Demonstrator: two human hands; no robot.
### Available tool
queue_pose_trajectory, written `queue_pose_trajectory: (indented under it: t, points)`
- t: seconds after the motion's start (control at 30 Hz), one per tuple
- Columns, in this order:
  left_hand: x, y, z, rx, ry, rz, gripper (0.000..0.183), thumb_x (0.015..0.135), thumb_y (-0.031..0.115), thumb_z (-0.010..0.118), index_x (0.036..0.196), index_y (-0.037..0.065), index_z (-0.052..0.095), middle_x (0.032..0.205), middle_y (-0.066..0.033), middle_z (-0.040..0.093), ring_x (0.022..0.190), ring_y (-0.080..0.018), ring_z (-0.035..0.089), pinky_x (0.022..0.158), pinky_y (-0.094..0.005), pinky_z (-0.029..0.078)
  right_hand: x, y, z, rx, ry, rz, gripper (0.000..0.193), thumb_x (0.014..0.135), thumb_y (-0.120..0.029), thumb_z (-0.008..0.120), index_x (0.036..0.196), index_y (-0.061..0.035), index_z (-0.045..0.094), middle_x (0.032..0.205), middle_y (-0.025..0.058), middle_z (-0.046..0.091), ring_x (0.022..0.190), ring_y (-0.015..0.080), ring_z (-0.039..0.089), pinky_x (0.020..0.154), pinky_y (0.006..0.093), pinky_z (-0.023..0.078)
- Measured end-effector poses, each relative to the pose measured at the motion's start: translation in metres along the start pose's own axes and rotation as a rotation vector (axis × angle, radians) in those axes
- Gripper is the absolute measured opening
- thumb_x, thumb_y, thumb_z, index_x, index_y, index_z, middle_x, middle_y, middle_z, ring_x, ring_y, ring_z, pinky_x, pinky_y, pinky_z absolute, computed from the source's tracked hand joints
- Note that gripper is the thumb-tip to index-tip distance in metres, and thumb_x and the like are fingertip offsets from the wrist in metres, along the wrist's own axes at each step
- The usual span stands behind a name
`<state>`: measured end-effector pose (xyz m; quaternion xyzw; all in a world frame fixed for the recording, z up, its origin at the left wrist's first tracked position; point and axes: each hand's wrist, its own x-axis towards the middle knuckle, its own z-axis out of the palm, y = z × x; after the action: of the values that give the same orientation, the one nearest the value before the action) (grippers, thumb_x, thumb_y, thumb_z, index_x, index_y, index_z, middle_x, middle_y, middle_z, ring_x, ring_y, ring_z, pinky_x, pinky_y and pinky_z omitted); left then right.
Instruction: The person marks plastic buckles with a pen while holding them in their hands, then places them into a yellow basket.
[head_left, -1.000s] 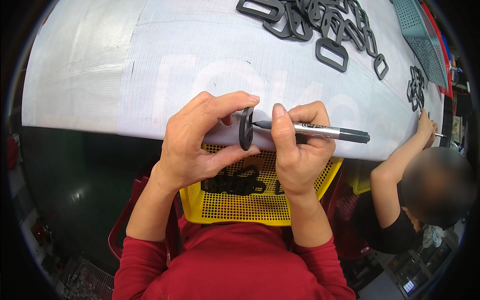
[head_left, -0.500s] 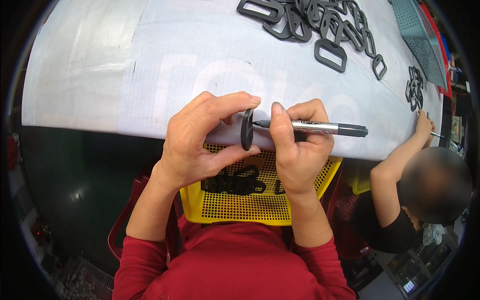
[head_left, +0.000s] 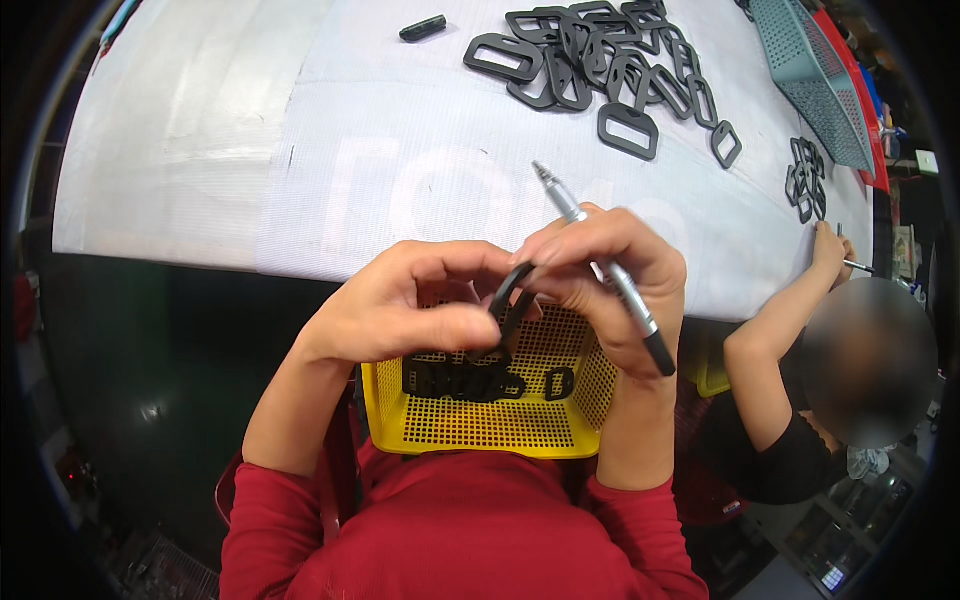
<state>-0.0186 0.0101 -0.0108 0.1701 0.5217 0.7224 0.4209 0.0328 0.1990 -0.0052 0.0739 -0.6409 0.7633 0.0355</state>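
Note:
A black slotted frame (head_left: 510, 296), tilted, is pinched between the thumb and fingers of my left hand (head_left: 380, 305). The fingertips of my right hand (head_left: 625, 262) also touch its upper end. A silver marker pen (head_left: 632, 302) with a black end lies across my right hand, held in the fingers, its tip pointing up and away from the frame. Below both hands is a yellow perforated basket (head_left: 480, 442), with several black slotted frames (head_left: 450, 381) lying in it. My fingers partly hide the held frame.
More black frames (head_left: 630, 130) are heaped on the white-covered table (head_left: 170, 150), near a black pen cap (head_left: 423, 28). A grey-blue basket (head_left: 815, 90) stands far right. There, a co-worker's hand (head_left: 828, 248) holds a pen beside a smaller heap of frames (head_left: 806, 178).
The marker has swung from pointing left at the frame to pointing up, away from it. My right fingers have come onto the frame, which is lower and tilted. The view has shifted slightly.

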Motion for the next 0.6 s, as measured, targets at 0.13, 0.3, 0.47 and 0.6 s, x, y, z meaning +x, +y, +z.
queue_pose_trajectory:
  t: [0.13,0.3,0.47,0.6]
  points:
    - [0.011,-0.011,0.008,0.454,0.386,0.391,0.04,0.082,0.001,0.057,0.121,-0.002,0.047,0.114,-0.0134,0.055,0.099,-0.0189,0.056,0.081,-0.0281,0.045,-0.001,-0.003,0.005,0.347,0.369,0.136,0.019,0.076,0.002,0.065,0.09,-0.0057,0.055,0.08,0.009,0.064,0.061,0.005,0.052,0.052,0.0161,0.038]
    - [0.024,-0.022,0.02,0.812,0.348,0.943,0.069,0.063,0.002,0.075,0.123,0.0,0.042,0.123,-0.0194,0.048,0.117,-0.0329,0.046,0.095,-0.0386,0.041,-0.003,0.009,0.013,0.625,0.424,0.342,0.019,0.079,-0.004,0.065,0.094,-0.0088,0.053,0.081,0.0107,0.064,0.054,0.0043,0.045,0.048,0.015,0.033]
    - [0.023,-0.024,0.015,0.727,0.351,0.928,0.063,0.064,0.01,0.077,0.119,0.001,0.047,0.113,-0.0167,0.056,0.106,-0.0302,0.054,0.088,-0.0348,0.046,-0.003,0.006,0.028,0.311,0.474,0.371,0.026,0.086,-0.019,0.059,0.108,-0.0054,0.055,0.075,0.002,0.059,0.056,0.0021,0.045,0.048,0.0146,0.033]
    - [0.009,-0.024,0.007,0.837,0.368,0.647,0.061,0.064,0.014,0.077,0.117,0.002,0.049,0.11,-0.0114,0.058,0.095,-0.0232,0.059,0.084,-0.0307,0.048,-0.01,0.006,0.012,-0.036,0.563,0.289,0.03,0.087,-0.025,0.058,0.108,-0.0042,0.059,0.068,-0.0036,0.054,0.057,0.0004,0.041,0.051,0.0142,0.032]
